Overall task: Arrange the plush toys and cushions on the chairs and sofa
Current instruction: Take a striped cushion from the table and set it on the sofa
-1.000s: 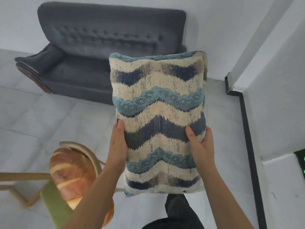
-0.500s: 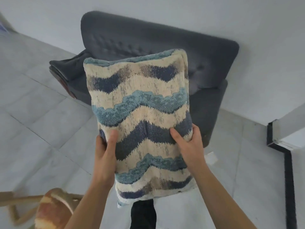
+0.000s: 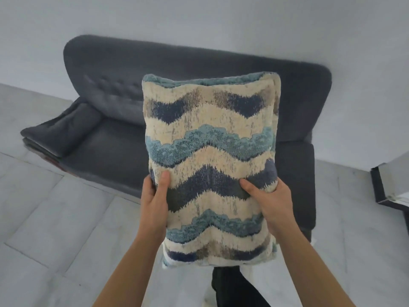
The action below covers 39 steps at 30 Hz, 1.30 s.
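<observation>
Between me and the far dark grey tufted fabric sofa point(image 3: 106, 149), I hold the cream, teal and navy zigzag woven cushion point(image 3: 210, 151) upright, left hand point(image 3: 155, 207) and right hand point(image 3: 272, 202) gripping its sides, probably to seat it squarely.

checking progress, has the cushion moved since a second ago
Yes, toward the sofa: the cushion now hides its middle, where earlier it hid only one end.

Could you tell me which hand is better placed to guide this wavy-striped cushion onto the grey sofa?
Probably the left hand: it grips the cushion on the side where the sofa shows bare seat. The right hand grips the opposite edge, in front of the armrest.
</observation>
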Tool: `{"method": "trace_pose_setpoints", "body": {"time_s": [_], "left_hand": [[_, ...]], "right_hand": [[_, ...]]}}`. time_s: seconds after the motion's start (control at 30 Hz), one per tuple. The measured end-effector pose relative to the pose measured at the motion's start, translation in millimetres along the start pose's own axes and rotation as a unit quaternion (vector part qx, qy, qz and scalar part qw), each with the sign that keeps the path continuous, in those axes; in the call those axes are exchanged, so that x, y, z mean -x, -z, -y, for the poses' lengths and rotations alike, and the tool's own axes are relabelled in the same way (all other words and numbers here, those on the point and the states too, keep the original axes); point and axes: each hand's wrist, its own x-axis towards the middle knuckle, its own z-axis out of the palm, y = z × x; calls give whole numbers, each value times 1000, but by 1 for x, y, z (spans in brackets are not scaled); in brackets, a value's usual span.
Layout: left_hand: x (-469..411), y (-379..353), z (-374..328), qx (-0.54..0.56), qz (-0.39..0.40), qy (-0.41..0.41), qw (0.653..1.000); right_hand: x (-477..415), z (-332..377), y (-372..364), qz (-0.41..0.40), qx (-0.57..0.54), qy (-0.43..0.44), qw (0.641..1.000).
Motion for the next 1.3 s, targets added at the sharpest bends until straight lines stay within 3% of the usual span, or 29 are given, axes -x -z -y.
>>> {"method": "trace_pose_setpoints", "body": {"time_s": [0.23, 0.33, 0.4, 0.43, 0.5, 0.57, 0.63, 0.67, 0.83, 0.93, 1.03, 1.13, 1.23, 1.3], "left_hand": [[-165, -46, 13, -126, 9, 83, 989], [-229, -53, -5, -204, 43, 29, 978], [-273, -54, -15, -309, 80, -59, 946], [-295, -55, -17, -399, 104, -125, 902], [-337, -59, -16, -575, 152, -288, 750], [-381, -67, -5, -650, 215, -406, 606], [-431, -74, 19, -678, 266, -448, 518], [-457, -76, 36, -691, 276, -447, 496], [-559, -65, 143, -760, 372, -278, 455], [-582, -38, 204, -771, 425, -217, 421], [-603, -24, 238, -742, 406, -293, 447], [-626, -30, 244, -716, 353, -364, 480], [-643, -52, 235, -702, 340, -369, 506], [-651, -67, 225, -699, 334, -361, 519]], "right_hand": [[-140, 4, -67, 11, -17, -8, 1000], [-188, 8, -107, 37, 43, 15, 998], [-216, 9, -138, 62, 125, 29, 990], [-230, 6, -151, 72, 166, 37, 983], [-259, -4, -174, 94, 225, 64, 968], [-291, -20, -194, 132, 311, 94, 936], [-323, -41, -211, 154, 370, 124, 908], [-337, -53, -219, 157, 382, 131, 902], [-387, -142, -255, 154, 447, 26, 881], [-401, -200, -265, 180, 498, -77, 845], [-416, -231, -259, 95, 573, -34, 813], [-428, -230, -240, -15, 656, 20, 755], [-446, -208, -224, -63, 704, -19, 707], [-463, -191, -223, -88, 700, -42, 707]]}}
